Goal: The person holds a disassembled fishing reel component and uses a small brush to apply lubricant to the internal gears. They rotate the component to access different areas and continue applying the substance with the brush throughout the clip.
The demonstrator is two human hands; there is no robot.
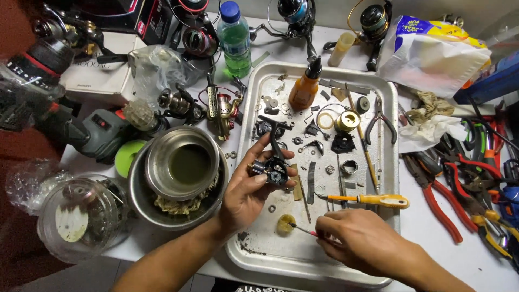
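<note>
Fishing-reel body (272, 168), black, sits gripped in the left hand (246, 186) over the metal tray (386, 97), at ten o'clock from the right hand (359, 238) pinching a small brush (300, 229) against a yellow grease blob (285, 223), orange bottle (305, 86) farther at twelve.

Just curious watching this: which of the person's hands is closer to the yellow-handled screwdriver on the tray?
Right. The right hand sits just below the yellow-handled screwdriver, nearly touching it; the left hand, holding the black reel body, is farther to its left.

A white worktable (476, 259) fills the scene, cluttered edge to edge; at the near left, grey floor (65, 278) shows beyond its edge, evenly lit from above
</note>
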